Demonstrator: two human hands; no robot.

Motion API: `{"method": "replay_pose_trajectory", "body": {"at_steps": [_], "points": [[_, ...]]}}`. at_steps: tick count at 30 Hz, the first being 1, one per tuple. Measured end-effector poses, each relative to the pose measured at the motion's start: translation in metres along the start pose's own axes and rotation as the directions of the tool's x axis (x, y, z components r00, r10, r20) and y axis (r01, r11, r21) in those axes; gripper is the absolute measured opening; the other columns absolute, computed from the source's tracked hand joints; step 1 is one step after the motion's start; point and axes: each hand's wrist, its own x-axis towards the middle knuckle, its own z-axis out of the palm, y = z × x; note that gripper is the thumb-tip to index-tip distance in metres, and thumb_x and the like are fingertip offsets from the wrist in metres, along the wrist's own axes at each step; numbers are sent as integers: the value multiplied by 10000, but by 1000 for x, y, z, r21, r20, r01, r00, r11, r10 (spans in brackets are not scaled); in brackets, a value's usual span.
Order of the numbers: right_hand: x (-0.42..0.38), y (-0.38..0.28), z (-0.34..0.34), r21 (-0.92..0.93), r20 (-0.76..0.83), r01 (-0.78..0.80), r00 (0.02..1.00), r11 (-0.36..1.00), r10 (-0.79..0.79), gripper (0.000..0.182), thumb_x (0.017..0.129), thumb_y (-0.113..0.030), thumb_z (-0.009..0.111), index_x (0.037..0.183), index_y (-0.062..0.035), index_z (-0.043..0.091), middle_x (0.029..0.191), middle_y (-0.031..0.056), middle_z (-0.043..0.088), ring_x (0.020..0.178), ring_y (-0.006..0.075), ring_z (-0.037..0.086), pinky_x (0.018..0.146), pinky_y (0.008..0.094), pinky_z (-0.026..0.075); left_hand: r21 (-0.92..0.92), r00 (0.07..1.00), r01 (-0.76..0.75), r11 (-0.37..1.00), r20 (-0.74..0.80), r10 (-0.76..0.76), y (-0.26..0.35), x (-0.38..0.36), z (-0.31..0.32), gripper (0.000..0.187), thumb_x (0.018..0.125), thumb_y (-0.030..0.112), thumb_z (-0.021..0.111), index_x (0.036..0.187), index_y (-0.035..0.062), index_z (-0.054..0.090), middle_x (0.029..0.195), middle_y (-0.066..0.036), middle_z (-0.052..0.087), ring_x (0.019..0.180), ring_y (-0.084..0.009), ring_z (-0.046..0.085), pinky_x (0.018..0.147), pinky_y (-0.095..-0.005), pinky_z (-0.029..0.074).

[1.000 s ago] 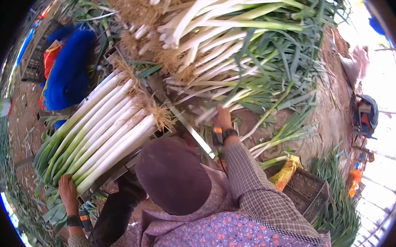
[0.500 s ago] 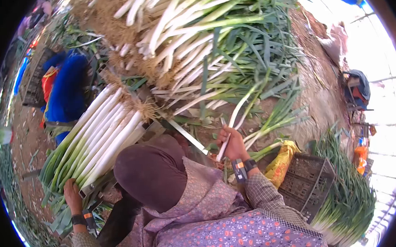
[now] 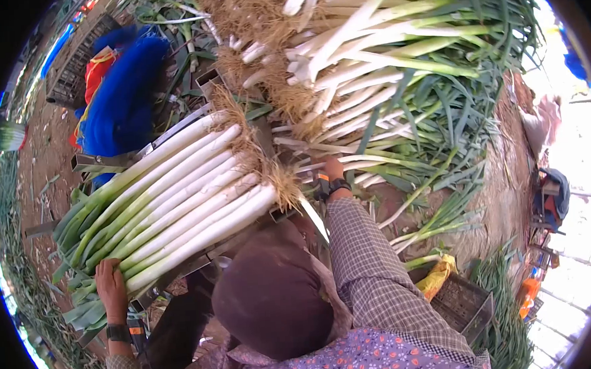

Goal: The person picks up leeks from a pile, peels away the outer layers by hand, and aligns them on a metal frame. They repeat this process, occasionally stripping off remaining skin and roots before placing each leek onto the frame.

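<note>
A row of leeks [image 3: 176, 197] lies side by side on a metal rack, roots toward the pile and green tops at the lower left. My left hand [image 3: 110, 288] is closed at the green ends of the nearest leeks. My right hand [image 3: 333, 168] reaches forward to the near edge of a large leek pile [image 3: 382, 53], beside the white stems there. Its fingers are mostly hidden, so whether it grips a stem does not show. A single leek [image 3: 404, 209] lies on the ground to the right of my forearm.
A black crate [image 3: 459, 303] with a yellow bag [image 3: 438, 277] stands at the right. More leeks [image 3: 505, 300] lie beyond it. Blue netting [image 3: 127, 93] and another crate [image 3: 82, 59] are at the upper left. My covered head [image 3: 271, 302] blocks part of the rack.
My right hand has let go of the leek it held upright near me and moved forward to the pile. The view has shifted. My left hand stays at the leeks' green ends.
</note>
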Motion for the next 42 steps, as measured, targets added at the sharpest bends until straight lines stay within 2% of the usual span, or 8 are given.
{"method": "replay_pose_trajectory", "body": {"at_steps": [3,6,16,21,23,31,35,42], "points": [[0,-18,-8,396,15,-91,996,914,93,335,911,-302,555,1083,-34,658,937,116,710,864,247,686,755,368,541,-5,1000,11,1000,5,-11,0,2,-1,170,828,87,448,939,33,564,931,-154,547,924,-352,512,832,-440,397],[-2,-26,-13,957,258,-289,885,21,387,269,874,-273,654,924,-9,672,778,90,655,698,237,653,697,341,543,-8,1000,6,1000,8,-6,-1,3,0,170,823,90,448,933,33,564,927,-157,545,922,-355,510,832,-440,397],[-167,-17,-174,631,422,-276,906,-725,22,244,958,-171,515,1063,49,530,723,44,542,594,137,512,559,261,477,-7,1000,-10,1000,-4,10,-12,0,5,190,842,93,430,962,32,564,961,-161,561,954,-360,517,842,-448,401],[-277,-31,-338,809,159,-170,985,-563,-68,387,958,-208,531,1211,83,506,744,21,606,625,128,571,581,257,483,-1,991,-125,992,-45,124,-33,-2,17,199,881,106,409,993,33,557,1001,-160,580,968,-361,520,854,-452,405],[-349,-9,-321,990,125,-127,992,-68,-29,426,973,-212,481,1308,51,467,752,10,590,618,117,566,555,237,474,35,984,-174,984,-28,175,-49,2,25,205,889,119,406,997,35,559,1011,-155,584,972,-362,520,852,-453,405],[-546,-14,-338,892,438,-411,888,-186,140,429,924,-137,514,1321,-13,407,694,-27,491,492,56,455,375,195,377,103,965,-257,961,-19,260,-66,13,39,267,943,202,378,1048,36,558,1045,-178,599,1007,-383,529,874,-475,400],[-616,-26,-394,932,93,-102,995,-347,-41,474,894,-61,511,1307,96,340,780,36,488,493,54,454,370,185,471,124,953,-294,948,-42,301,-75,18,45,275,955,219,371,1061,42,552,1072,-179,596,1030,-384,526,886,-478,399],[-612,-33,-420,929,-362,316,883,191,298,445,929,-125,549,1311,20,373,859,64,546,570,86,531,414,207,463,191,898,-420,887,-52,437,-79,19,43,237,945,161,378,1061,34,542,1068,-163,583,1024,-372,522,868,-467,413]]}}
